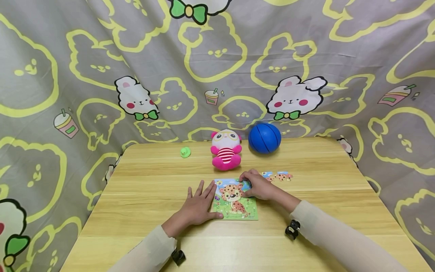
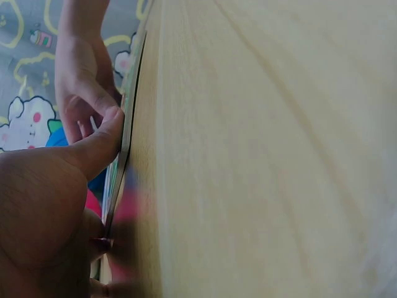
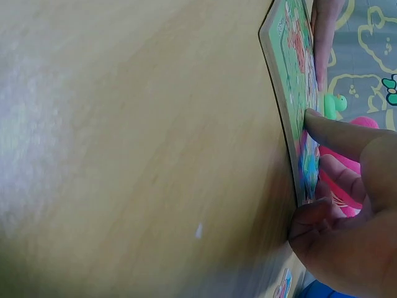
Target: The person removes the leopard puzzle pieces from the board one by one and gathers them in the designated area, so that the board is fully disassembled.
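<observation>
A jigsaw puzzle [image 1: 234,206] of a spotted leopard cub on green grass lies flat on the wooden table in a thin tray. My left hand [image 1: 198,206] rests at its left side with fingers spread, the thumb [image 2: 105,133] on the front edge. My right hand [image 1: 259,186] bends over the upper right corner. There its thumb and fingers pinch a bluish puzzle piece [image 3: 308,162] down at the board, largely hidden by the hand. Just beyond the right hand lie loose puzzle pieces [image 1: 283,176] with spots and blue sky.
Behind the puzzle sits a pink and white panda plush [image 1: 226,151]. A blue ball [image 1: 264,138] stands to its right, and a small green duck [image 1: 185,152] to its left. A patterned curtain [image 1: 234,56] hangs along the far edge of the table [image 1: 149,196].
</observation>
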`<state>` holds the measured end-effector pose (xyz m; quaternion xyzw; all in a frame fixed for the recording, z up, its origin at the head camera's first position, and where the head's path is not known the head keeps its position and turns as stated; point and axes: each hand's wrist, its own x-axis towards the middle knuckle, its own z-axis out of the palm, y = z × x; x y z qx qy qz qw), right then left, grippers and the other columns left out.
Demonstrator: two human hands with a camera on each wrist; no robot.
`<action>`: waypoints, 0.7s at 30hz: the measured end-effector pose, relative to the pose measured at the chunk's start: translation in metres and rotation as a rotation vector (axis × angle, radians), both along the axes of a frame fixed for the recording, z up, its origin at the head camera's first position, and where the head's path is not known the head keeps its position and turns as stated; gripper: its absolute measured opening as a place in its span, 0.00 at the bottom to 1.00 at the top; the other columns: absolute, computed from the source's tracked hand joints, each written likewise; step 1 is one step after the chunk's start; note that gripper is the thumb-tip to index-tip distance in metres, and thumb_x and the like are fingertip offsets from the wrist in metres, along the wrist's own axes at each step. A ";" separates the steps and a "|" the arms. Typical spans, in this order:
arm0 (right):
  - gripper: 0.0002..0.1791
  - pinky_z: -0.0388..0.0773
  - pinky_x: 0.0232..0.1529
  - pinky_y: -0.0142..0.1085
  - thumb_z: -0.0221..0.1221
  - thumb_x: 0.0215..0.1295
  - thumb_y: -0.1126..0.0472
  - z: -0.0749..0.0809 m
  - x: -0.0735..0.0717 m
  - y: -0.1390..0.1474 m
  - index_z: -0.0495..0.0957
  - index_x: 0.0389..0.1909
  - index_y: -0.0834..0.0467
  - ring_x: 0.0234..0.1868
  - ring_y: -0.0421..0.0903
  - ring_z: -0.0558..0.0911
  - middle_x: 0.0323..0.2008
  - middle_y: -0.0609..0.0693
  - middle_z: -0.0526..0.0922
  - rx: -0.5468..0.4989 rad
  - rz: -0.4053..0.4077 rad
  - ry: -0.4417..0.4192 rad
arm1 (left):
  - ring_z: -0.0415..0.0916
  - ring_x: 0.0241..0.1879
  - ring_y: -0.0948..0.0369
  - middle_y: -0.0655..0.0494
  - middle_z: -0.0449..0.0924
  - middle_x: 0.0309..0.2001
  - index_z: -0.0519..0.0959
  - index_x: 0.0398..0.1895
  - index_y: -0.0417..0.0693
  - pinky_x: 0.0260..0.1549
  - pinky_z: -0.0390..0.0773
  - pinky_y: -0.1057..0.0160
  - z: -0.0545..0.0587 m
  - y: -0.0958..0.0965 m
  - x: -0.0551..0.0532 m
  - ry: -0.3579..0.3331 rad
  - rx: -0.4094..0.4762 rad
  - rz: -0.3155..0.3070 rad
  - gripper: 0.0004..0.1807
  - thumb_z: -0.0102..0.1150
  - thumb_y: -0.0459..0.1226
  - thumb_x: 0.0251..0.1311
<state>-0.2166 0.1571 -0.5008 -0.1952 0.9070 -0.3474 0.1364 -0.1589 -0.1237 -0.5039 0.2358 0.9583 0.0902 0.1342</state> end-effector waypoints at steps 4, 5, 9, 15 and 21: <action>0.26 0.73 0.60 0.49 0.78 0.54 0.60 0.000 0.000 0.001 0.76 0.51 0.53 0.54 0.48 0.74 0.51 0.50 0.74 -0.013 0.016 0.018 | 0.34 0.82 0.41 0.55 0.39 0.85 0.45 0.85 0.49 0.69 0.43 0.23 0.000 0.000 0.000 0.001 0.000 -0.001 0.62 0.51 0.75 0.58; 0.27 0.73 0.61 0.48 0.78 0.54 0.60 0.000 0.000 0.001 0.76 0.52 0.53 0.54 0.48 0.75 0.51 0.50 0.75 -0.016 0.015 0.020 | 0.34 0.82 0.41 0.55 0.39 0.85 0.45 0.85 0.49 0.69 0.43 0.23 0.000 0.000 0.000 0.002 -0.001 -0.001 0.62 0.51 0.75 0.58; 0.30 0.73 0.62 0.48 0.78 0.55 0.59 -0.001 0.002 0.001 0.77 0.58 0.56 0.54 0.48 0.75 0.51 0.50 0.74 -0.010 0.001 0.026 | 0.34 0.82 0.42 0.55 0.39 0.85 0.45 0.85 0.50 0.69 0.44 0.23 0.000 0.000 0.000 0.002 -0.002 -0.002 0.62 0.51 0.75 0.58; 0.30 0.74 0.62 0.50 0.77 0.56 0.58 -0.002 0.006 0.001 0.78 0.60 0.54 0.55 0.49 0.76 0.53 0.51 0.76 0.006 -0.028 0.039 | 0.33 0.82 0.42 0.55 0.39 0.85 0.45 0.85 0.50 0.69 0.43 0.23 0.000 -0.001 0.000 -0.001 0.001 0.001 0.62 0.51 0.76 0.58; 0.24 0.75 0.60 0.52 0.72 0.63 0.58 -0.002 0.008 0.003 0.78 0.59 0.49 0.56 0.50 0.79 0.56 0.49 0.82 -0.032 0.002 0.073 | 0.33 0.82 0.42 0.56 0.39 0.85 0.45 0.85 0.50 0.69 0.43 0.23 -0.001 -0.001 -0.001 0.002 0.001 0.003 0.62 0.51 0.76 0.58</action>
